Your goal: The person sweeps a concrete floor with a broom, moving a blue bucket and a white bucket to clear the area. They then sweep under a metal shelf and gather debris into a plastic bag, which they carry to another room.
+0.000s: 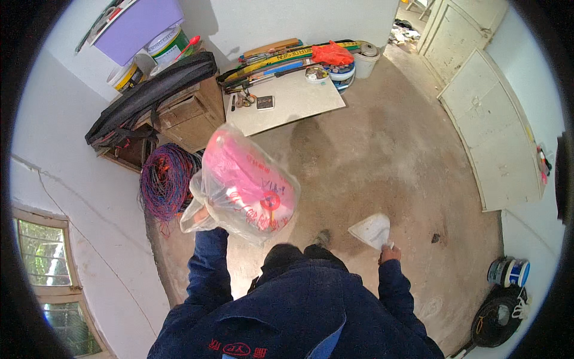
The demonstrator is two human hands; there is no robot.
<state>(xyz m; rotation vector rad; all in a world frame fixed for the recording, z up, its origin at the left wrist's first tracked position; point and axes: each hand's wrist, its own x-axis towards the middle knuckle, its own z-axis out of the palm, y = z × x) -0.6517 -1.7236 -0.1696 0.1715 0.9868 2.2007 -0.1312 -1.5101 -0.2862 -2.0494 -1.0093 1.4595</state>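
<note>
My left hand (202, 214) grips the gathered handles of a translucent plastic bag (251, 188), which bears red writing and has something pink and white inside. The bag hangs in front of my left side, and its plastic partly covers the fingers. Over on the right, my right hand (389, 255) is closed on one corner of a white cloth-like piece (371, 229), roughly triangular as it spreads out. What material it is, I cannot tell. The two hands are well apart, with the concrete floor (341, 179) beneath them.
Coiled red and blue cable (166, 184) lies by a wooden cabinet (193, 116) with a long black bag (157, 94) on top. A low white board (287, 107) holds a phone (265, 102) and scissors (251, 97). Buckets (367, 60) stand beyond; a pale cabinet (493, 130) is at right.
</note>
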